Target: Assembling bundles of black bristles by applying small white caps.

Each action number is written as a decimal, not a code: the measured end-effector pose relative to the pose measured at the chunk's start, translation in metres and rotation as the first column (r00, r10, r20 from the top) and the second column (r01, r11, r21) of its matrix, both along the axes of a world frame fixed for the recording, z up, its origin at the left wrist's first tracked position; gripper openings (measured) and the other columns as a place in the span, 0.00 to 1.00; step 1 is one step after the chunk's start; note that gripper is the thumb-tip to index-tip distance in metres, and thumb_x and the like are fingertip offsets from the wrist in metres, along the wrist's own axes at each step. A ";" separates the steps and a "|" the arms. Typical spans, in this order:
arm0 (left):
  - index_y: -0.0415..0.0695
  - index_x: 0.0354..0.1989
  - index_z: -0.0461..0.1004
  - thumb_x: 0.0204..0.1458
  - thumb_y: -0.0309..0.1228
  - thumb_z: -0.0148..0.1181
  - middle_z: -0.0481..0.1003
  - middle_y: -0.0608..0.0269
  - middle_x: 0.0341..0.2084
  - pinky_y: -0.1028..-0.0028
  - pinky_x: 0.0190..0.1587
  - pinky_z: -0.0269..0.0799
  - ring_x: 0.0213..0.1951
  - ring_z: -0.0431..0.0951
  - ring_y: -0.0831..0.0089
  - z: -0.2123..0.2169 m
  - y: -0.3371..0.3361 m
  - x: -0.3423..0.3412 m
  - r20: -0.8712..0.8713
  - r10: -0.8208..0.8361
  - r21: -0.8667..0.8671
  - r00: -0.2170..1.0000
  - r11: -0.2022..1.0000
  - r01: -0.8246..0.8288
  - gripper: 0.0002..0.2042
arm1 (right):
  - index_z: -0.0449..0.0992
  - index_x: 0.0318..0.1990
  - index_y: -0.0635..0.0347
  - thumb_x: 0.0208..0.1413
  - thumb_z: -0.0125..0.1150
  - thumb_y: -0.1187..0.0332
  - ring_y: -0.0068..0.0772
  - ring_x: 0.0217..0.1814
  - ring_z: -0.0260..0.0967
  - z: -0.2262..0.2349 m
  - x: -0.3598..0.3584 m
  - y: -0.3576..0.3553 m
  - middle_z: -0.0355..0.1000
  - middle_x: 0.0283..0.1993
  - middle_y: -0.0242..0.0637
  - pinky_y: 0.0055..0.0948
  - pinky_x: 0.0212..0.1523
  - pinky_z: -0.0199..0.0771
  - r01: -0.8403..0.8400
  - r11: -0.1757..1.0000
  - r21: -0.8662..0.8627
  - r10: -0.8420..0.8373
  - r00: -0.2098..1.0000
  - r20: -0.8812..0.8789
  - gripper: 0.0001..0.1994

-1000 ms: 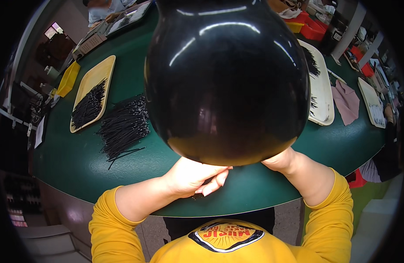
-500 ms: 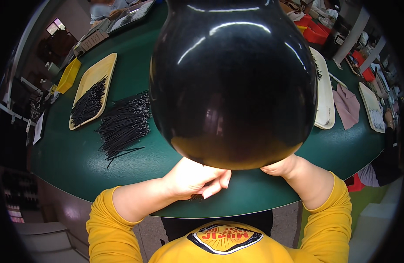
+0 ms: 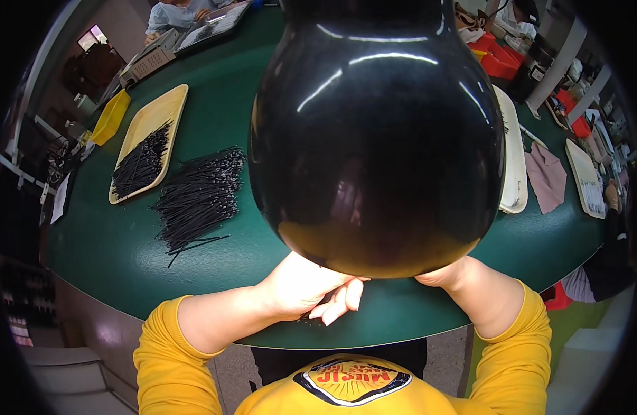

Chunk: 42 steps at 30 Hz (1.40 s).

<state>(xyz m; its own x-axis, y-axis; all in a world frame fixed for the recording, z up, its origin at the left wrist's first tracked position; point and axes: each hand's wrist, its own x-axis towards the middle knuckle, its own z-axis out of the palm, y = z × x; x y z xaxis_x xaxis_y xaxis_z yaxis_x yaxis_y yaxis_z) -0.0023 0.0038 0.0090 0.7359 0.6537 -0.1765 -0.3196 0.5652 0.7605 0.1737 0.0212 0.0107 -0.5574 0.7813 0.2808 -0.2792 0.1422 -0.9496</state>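
A large glossy black lamp shade (image 3: 380,159) fills the middle of the view and covers the space between my hands. Under its lower left edge, my left hand (image 3: 310,287) is closed with its fingers curled. Whatever its thumb and fingertips may hold is hidden by the shade. My right hand (image 3: 444,275) reaches under the shade's right edge, and its fingers are out of sight. Tiny dark specks lie on the green table beside the left hand. A spread bundle of thin black rods with pale tips (image 3: 201,197) rests to the left.
Farther left, a cream tray (image 3: 167,111) carries more black rods, with a yellow bin (image 3: 111,117) behind it. At right are another cream tray (image 3: 514,176), a pinkish cloth (image 3: 546,176) and a smaller tray (image 3: 582,166). The green table (image 3: 263,332) curves along my front. People sit farther off.
The view has shifted slightly, so the lamp shade appears a little lower and farther right. The curled fingers of my left hand show slightly lower. More of a person appears at the far left.
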 end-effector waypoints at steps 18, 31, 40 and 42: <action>0.38 0.28 0.65 0.53 0.37 0.35 0.65 0.67 0.12 0.87 0.14 0.51 0.11 0.55 0.86 -0.001 0.000 0.004 -0.120 -0.336 0.005 0.934 0.941 0.339 0.15 | 0.68 0.33 0.66 0.45 0.52 0.74 0.16 0.26 0.61 0.016 -0.003 -0.003 0.67 0.26 0.32 0.16 0.28 0.64 0.000 0.969 -0.246 0.014 0.998 0.056 0.07; 0.38 0.26 0.64 0.51 0.31 0.41 0.63 0.62 0.12 0.86 0.09 0.51 0.08 0.57 0.82 -0.007 -0.001 0.001 0.133 -0.082 -0.133 0.988 0.986 0.099 0.09 | 0.67 0.33 0.67 0.46 0.48 0.75 0.20 0.29 0.62 0.000 -0.001 0.000 0.66 0.27 0.34 0.19 0.30 0.63 -0.079 0.960 -0.269 0.044 0.990 -0.133 0.06; 0.39 0.25 0.64 0.52 0.34 0.40 0.64 0.64 0.12 0.86 0.12 0.52 0.09 0.58 0.84 -0.004 0.000 0.001 -0.086 -0.099 0.022 0.991 0.995 0.101 0.12 | 0.61 0.44 0.66 0.42 0.55 0.77 0.27 0.44 0.61 -0.009 0.000 0.006 0.63 0.41 0.38 0.25 0.45 0.62 -0.036 0.994 -0.102 0.026 0.995 -0.098 0.18; 0.39 0.24 0.64 0.52 0.34 0.40 0.64 0.65 0.12 0.86 0.13 0.52 0.09 0.58 0.84 -0.003 0.000 0.001 -0.109 -0.093 0.046 0.990 0.994 0.098 0.12 | 0.61 0.44 0.66 0.42 0.55 0.77 0.27 0.43 0.61 -0.011 -0.002 0.006 0.63 0.41 0.38 0.25 0.45 0.62 -0.012 0.987 -0.160 -0.012 0.989 -0.145 0.18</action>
